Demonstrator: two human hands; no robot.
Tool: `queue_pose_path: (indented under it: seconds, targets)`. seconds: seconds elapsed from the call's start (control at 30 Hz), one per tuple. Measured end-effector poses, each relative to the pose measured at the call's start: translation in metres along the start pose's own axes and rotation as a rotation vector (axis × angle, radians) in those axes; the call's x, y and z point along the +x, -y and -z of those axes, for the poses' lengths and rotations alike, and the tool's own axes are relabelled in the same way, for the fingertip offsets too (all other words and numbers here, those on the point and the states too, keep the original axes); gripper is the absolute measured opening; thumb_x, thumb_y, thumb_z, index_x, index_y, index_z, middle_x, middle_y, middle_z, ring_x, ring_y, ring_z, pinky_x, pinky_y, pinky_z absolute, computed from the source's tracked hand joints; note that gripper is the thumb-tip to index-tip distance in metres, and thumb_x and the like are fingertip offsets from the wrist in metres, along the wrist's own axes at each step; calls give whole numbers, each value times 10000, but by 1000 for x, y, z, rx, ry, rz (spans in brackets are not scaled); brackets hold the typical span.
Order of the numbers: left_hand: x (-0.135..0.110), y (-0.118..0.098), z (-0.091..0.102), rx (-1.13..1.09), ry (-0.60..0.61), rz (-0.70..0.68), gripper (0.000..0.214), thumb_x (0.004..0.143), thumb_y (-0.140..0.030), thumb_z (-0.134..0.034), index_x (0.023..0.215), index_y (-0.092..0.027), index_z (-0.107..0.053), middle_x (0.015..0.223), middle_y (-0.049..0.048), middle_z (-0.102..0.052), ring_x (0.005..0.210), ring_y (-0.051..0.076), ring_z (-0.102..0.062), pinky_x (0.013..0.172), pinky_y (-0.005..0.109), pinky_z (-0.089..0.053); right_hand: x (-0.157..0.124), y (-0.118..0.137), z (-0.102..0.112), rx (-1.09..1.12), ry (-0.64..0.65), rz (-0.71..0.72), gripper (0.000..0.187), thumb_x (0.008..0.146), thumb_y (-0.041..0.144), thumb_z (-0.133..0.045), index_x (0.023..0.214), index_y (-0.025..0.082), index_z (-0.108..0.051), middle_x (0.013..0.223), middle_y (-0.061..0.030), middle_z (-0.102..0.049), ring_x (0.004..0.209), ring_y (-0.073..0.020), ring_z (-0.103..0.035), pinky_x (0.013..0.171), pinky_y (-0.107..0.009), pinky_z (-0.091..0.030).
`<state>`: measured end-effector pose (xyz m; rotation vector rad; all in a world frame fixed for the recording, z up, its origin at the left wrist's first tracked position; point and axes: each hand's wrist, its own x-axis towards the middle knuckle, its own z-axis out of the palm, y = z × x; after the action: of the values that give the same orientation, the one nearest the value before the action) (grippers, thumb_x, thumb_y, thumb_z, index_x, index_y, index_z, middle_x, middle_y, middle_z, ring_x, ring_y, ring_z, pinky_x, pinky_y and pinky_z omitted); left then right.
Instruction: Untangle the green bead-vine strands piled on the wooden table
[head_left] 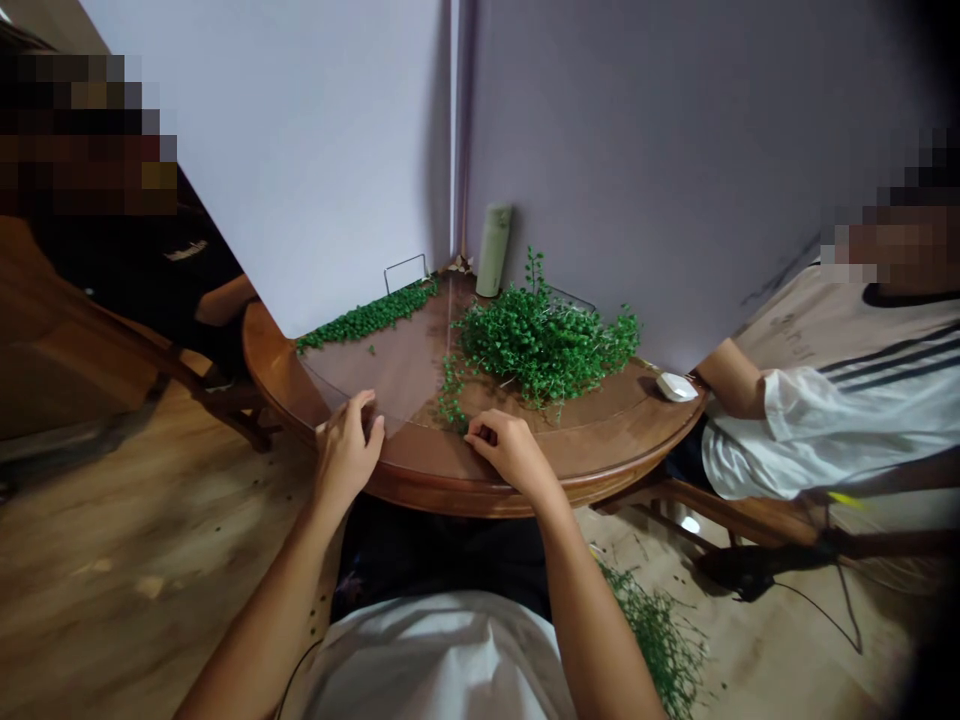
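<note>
Lilac walls are meeting in a corner behind a round wooden desk, and the left hand is curling over the near edge at lower centre-left, its fingers pinching the rim of a clear plastic sheet that is lying on the desk. The right hand is resting by the near edge — its fingertips are drawn together, though whatever they hold is too small to tell — just beside a loose sprig of green leaves. A large mound of tiny-leaved plant is sitting right of centre, a strip of the same greenery is lying along the left wall, and a pale green bottle is standing in the corner. A white mouse is sitting near a co-worker's white sleeve at the right.
</note>
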<state>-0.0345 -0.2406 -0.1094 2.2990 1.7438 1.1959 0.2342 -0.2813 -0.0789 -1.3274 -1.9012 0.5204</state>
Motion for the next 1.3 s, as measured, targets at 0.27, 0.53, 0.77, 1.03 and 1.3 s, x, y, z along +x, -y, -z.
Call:
queue_pose_path:
  seconds: [0.27,0.53,0.77,1.03,1.3]
  targets:
    - [14,-47,-1,-191,239,-333,110,963,-249,-581,1026,-226,-668,1089,59,-700,1061,230,-615,985,364,-481,-1,3,1,14,10,-16,90,866,136,-657,847,214,-615,761,27,-599,690,-147,-528,666,-241,-375]
    - [31,-60,-44,-315,356,-469,192,975,-182,-565,1055,-226,-734,1189,59,-721,1122,226,-611,1002,390,-512,-2,4,2,34,14,-33,73,877,179,-635,884,221,-577,788,24,-605,709,-156,-537,683,-245,-397]
    - [27,-60,-42,-277,317,-430,106,935,-170,-622,867,-202,-697,1054,59,-718,997,220,-601,905,370,-509,-2,6,1,51,9,-46,69,864,165,-630,886,221,-598,754,25,-609,692,-163,-567,660,-252,-406]
    - [27,-65,-41,-221,317,-380,127,905,-127,-626,791,-184,-625,975,39,-665,938,203,-558,843,320,-475,-3,7,3,70,27,-56,126,868,202,-626,989,208,-660,839,-9,-705,770,-176,-652,735,-263,-468]
    - [25,-66,-42,-190,319,-313,132,918,-163,-651,792,-195,-672,1059,26,-697,997,210,-576,881,343,-445,-5,7,5,51,49,-56,116,876,219,-626,980,205,-674,849,-20,-716,766,-180,-657,728,-258,-474]
